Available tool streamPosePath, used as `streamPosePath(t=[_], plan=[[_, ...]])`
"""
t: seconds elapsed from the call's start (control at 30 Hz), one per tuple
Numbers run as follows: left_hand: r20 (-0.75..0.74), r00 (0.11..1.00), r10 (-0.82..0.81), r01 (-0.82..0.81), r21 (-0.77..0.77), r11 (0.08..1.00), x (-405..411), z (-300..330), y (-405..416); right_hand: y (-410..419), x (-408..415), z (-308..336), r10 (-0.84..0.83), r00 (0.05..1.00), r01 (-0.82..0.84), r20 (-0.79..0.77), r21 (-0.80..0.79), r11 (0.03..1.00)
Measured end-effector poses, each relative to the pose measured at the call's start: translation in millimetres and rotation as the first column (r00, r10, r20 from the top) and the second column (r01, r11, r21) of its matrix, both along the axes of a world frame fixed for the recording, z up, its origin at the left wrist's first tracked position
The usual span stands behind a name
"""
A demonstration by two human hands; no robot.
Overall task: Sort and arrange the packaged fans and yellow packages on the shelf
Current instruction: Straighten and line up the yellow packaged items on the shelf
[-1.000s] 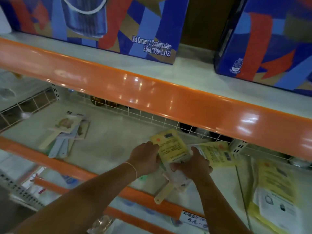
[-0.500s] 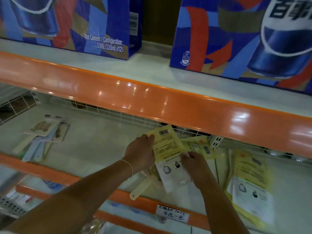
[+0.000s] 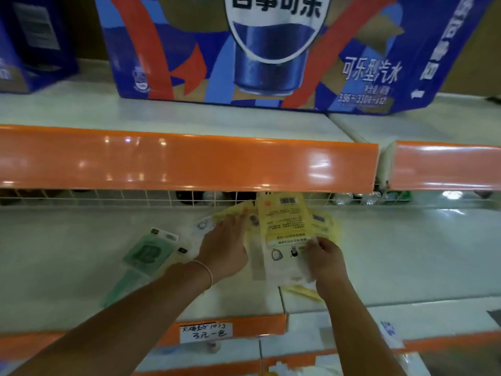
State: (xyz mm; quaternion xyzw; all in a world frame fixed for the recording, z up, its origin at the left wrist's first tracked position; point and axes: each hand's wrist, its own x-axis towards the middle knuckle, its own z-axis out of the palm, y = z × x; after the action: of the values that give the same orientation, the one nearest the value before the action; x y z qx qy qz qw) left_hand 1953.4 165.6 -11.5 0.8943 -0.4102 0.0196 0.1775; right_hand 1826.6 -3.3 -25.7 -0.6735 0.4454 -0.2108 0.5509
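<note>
Head | yellow package [image 3: 284, 221] upright; barcode end up | right hand [image 3: 326, 256] pinching

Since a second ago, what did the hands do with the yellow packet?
The right hand lifted the yellow package from lying tilted among the pile to standing upright, barcode end up, its grip now on the lower edge. The left hand let go of it and now rests on the yellow packages beside it. The packages stayed on the same shelf.

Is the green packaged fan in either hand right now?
No, the green packaged fan lies on the shelf, left of the left hand.
</note>
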Motion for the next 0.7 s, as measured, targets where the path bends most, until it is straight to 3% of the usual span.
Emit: streamPosePath(t=[0.43,0.7], plan=[[-0.067,0.984,-0.167,0.173,0.089,0.981,-24,-10,-57,-42,-42,0,-0.161,0.987,0.159,-0.003,-0.134,0.978],[-0.072,0.988,-0.14,0.144,0.055,0.988,-16,-15,-39,-43,-38,-9,-0.153,0.944,0.034,-0.291,-0.376,0.926]])
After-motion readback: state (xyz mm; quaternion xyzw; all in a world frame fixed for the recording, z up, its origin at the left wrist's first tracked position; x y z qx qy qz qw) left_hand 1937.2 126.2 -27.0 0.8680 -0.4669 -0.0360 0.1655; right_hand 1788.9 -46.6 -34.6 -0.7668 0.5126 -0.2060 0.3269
